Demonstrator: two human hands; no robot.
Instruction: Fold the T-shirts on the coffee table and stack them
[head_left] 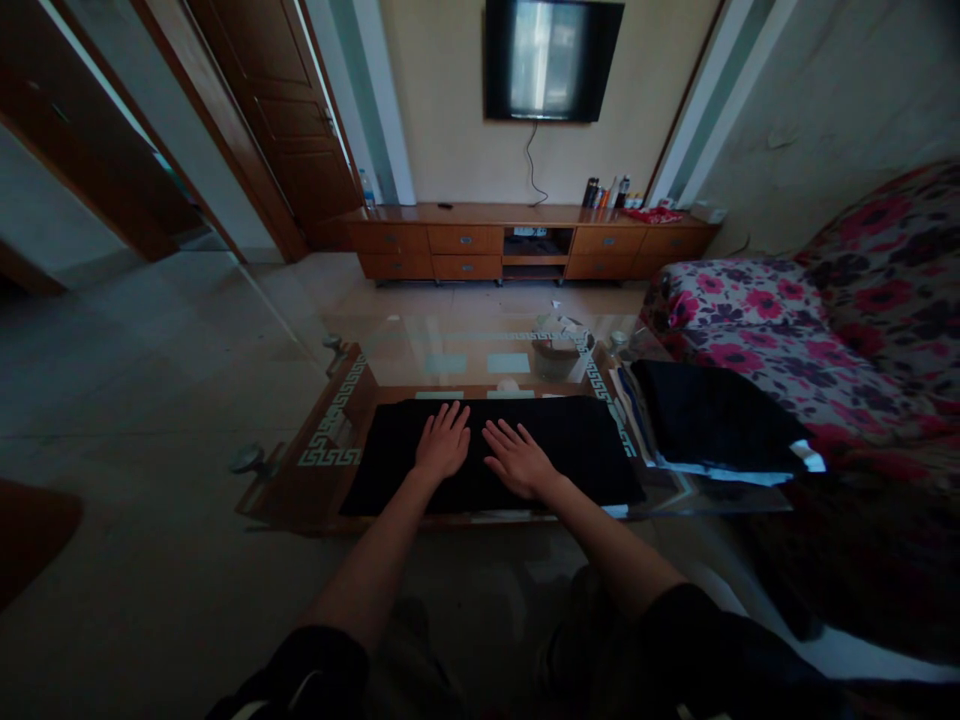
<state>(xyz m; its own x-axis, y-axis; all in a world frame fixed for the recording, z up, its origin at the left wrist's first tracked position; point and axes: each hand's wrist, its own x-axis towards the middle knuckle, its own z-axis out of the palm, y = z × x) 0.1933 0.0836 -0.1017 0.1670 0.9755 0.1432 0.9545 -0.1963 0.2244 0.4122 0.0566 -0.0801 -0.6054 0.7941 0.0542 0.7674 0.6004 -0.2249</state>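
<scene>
A black cloth (585, 440) lies spread flat on a glass coffee table (330, 420) in front of me. My left hand (444, 440) rests palm down on the middle of the cloth, fingers stretched out flat. My right hand (516, 457) lies flat beside it, just to the right, fingers spread. Neither hand holds anything; both press on the cloth's surface.
A stack of folded dark and light garments (712, 425) sits at the table's right end. A floral-covered sofa (810, 320) stands to the right. A small container (556, 352) stands at the table's far side. Beyond are a wooden TV cabinet (525, 240) and wall-mounted TV (551, 60).
</scene>
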